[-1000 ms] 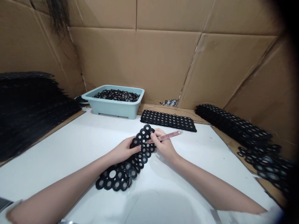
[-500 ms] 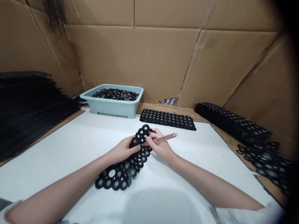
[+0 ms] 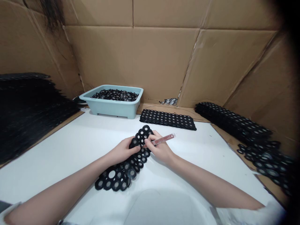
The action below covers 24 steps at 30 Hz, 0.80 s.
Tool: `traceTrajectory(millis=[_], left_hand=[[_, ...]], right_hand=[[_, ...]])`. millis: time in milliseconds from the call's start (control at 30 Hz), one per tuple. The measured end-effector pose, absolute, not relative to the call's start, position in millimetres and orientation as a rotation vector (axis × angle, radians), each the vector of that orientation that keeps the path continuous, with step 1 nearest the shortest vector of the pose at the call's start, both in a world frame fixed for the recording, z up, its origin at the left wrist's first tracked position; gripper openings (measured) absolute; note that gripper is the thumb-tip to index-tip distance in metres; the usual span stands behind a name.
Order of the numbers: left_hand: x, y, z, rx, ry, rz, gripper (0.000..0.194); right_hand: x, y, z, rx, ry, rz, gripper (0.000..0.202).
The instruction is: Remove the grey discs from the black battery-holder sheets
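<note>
A black sheet of joined rings with pale round centres [image 3: 132, 173] lies slantwise on the white table, its upper part raised in my hands. My left hand [image 3: 124, 151] grips the sheet's left edge, with the thumb on top. Between the thumb and fingers of my right hand [image 3: 160, 149] is a slim reddish, see-through tool [image 3: 164, 139]. Its tip points left at the rings beside my left thumb; the exact contact is too small to make out. Some right fingers are behind the sheet's upper edge.
A light blue basin [image 3: 112, 107] of black ringed pieces stands at the back left. A flat ringed stack [image 3: 167, 119] lies behind my hands. To the right are a longer stack [image 3: 232, 120] and loose pieces [image 3: 269, 164]. A tall black pile [image 3: 30, 112] fills the left. Cardboard walls surround the table.
My right hand and the tool have shifted slightly left. The left hand keeps its grip on the sheet, which has hardly moved.
</note>
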State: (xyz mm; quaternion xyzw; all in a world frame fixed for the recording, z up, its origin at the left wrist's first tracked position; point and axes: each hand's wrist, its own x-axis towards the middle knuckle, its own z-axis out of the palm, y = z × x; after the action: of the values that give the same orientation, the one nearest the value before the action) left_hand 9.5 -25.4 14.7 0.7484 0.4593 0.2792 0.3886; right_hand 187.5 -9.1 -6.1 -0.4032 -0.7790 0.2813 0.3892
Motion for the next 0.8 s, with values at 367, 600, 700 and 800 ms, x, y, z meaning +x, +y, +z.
traceTrajectory(millis=[367,600,700,800], left_hand=[[10.2,-26.0,16.8,1.876,1.183,0.702,0.032],[9.4,-27.7,15.5,1.937,1.18,0.709,0.034],[9.5,-28.9,15.6,1.991,1.195,0.701,0.032],[9.7,-29.6,17.0,2.019,1.218,0.687,0.031]], right_hand=[[187.3,-8.1,-6.9,-1.04,-2.093,0.624,0.034],[186.8,-7.7,-7.1,-1.041,-2.097,0.625,0.033],[187.1,-7.5,-6.9,-1.039,-2.117,0.609,0.034],[187.5,-7.9,-6.8,-1.041,-2.136,0.589,0.034]])
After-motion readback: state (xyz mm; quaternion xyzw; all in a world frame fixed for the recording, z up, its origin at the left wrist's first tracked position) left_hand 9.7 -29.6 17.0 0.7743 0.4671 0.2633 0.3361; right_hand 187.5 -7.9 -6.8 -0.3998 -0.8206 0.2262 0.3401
